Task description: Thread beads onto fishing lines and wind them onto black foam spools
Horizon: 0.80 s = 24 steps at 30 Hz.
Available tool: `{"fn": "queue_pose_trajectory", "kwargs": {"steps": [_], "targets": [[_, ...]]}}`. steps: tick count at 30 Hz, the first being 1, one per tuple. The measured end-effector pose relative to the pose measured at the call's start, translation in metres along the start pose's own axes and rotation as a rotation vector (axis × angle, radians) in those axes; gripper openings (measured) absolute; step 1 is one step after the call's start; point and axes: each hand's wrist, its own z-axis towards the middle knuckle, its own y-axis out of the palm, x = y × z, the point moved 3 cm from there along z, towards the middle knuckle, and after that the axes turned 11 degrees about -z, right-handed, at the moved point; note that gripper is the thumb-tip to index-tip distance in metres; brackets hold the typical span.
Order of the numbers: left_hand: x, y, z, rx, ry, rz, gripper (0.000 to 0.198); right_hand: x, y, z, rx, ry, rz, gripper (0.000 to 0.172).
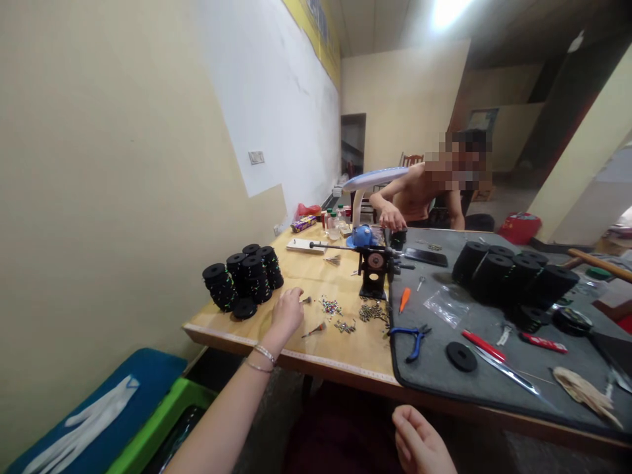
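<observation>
My left hand [289, 311] reaches over the wooden table top, bracelets on its wrist. Its fingers are bent and look apart, beside a small dark-tipped bundle [307, 300]; whether they touch it is unclear. Close by are a second small bundle with a reddish tip [316, 329], a scatter of coloured beads [330, 305] and small metal pieces [344, 326]. Stacked black foam spools [254, 273] with coloured specks stand left of this hand. My right hand [422, 438] is below the table's front edge, thumb and fingers pinched together; anything between them is too small to make out.
A black hand-cranked winder [374, 271] stands mid-table before a blue-based lamp [363, 235]. On the grey mat [444, 257] lie blue pliers [417, 339], an orange-handled tool [405, 300], a red-handled blade [508, 368] and more spools [494, 273]. A co-worker [419, 191] sits opposite.
</observation>
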Motion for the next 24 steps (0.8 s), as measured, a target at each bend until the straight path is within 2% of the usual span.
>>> {"fn": "queue_pose_trajectory", "kwargs": {"steps": [4,6,9,11,13,15,17,19,21,24], "targets": [[-0.011,0.018,0.019,-0.084,-0.035,-0.018,0.026,0.001,0.001,0.000,-0.015,-0.013,0.004,0.053],[-0.013,0.020,0.025,-0.108,-0.045,-0.053,0.022,-0.002,0.002,-0.003,0.009,-0.022,0.000,0.051],[-0.009,0.011,0.026,-0.113,-0.032,-0.145,0.018,-0.009,0.006,-0.010,0.034,-0.033,-0.028,0.051],[-0.002,0.001,0.017,-0.116,-0.021,-0.229,0.018,-0.013,0.009,-0.014,0.026,-0.048,-0.055,0.050],[0.009,-0.005,-0.006,-0.167,-0.016,-0.334,0.017,-0.016,0.013,-0.016,0.021,-0.063,-0.076,0.049],[0.023,-0.005,-0.043,-0.283,-0.025,-0.471,0.018,-0.017,0.017,-0.017,0.021,-0.069,-0.094,0.049],[0.039,0.007,-0.091,-0.486,-0.176,-0.879,0.020,-0.016,0.021,-0.017,0.019,-0.072,-0.113,0.049],[0.054,0.023,-0.138,-0.616,-0.350,-1.121,0.021,-0.013,0.024,-0.016,0.012,-0.068,-0.142,0.049],[0.066,0.040,-0.174,-0.687,-0.510,-1.269,0.021,-0.010,0.027,-0.016,0.003,-0.058,-0.184,0.048],[0.075,0.060,-0.201,-0.681,-0.611,-1.388,0.021,-0.006,0.028,-0.016,-0.001,-0.050,-0.234,0.046]]}}
